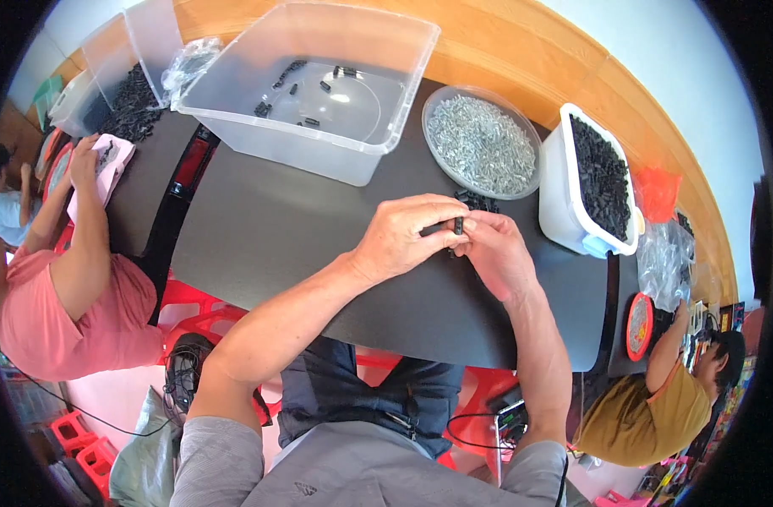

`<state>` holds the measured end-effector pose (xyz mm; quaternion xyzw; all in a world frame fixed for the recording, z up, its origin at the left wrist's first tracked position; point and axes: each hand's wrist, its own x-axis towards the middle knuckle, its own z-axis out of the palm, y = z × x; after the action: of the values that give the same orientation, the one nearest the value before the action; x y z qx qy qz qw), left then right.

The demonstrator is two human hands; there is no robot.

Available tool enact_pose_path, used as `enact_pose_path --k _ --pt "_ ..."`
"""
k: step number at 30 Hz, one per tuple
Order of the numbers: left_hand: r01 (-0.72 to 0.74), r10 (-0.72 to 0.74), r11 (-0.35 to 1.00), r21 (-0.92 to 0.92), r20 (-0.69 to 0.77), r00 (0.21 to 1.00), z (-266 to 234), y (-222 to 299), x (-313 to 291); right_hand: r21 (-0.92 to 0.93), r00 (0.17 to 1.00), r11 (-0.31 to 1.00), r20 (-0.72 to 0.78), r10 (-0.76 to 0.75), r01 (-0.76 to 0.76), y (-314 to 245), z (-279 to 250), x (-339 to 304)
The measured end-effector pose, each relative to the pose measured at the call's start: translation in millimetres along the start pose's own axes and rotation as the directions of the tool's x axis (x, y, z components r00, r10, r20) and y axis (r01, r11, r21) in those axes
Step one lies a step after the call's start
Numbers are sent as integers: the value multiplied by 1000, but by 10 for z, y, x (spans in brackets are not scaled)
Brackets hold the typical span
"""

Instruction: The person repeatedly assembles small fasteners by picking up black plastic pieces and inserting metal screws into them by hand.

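Observation:
Over the dark table, my two hands meet at their fingertips. My left hand [407, 237] is closed around a small black plastic piece [458, 226], whose end sticks out between thumb and forefinger. Pressed against it from the other side is my right hand [496, 249], its fingers pinched together; whatever lies inside that pinch is hidden. Just beyond the hands, a small pile of black pieces [478, 201] lies on the table, partly covered by my fingers. Behind it stands a round clear tub [532, 184] full of small shiny, clear-silvery parts.
A large translucent bin [302, 139] with several black pieces stands at the back left. To the right is a white tub [564, 211] filled with black pieces. Co-workers sit at both sides, one in pink [82, 313], one in mustard [648, 414]. The table [276, 228] curves toward me.

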<state>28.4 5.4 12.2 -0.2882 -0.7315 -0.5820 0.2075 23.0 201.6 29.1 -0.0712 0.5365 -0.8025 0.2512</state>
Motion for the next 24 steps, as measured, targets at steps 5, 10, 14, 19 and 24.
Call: enact_pose_path --k 5,10,14,19,24 --pt "4 -7 998 62 42 999 31 -68 -19 -318 979 948 -187 -75 12 -44 37 -26" --pt "86 -84 995 58 -44 996 84 -126 29 -751 933 657 -186 -308 67 -465 229 114" --pt "157 -138 979 131 -140 980 -4 -209 54 -830 899 495 16 -437 256 -750 649 601" --pt "346 -338 938 36 -140 931 23 -283 26 -714 788 560 -20 -615 419 -902 907 996" --pt "406 -410 904 132 7 912 36 -221 25 -878 788 -406 430 -440 253 -696 523 1164"
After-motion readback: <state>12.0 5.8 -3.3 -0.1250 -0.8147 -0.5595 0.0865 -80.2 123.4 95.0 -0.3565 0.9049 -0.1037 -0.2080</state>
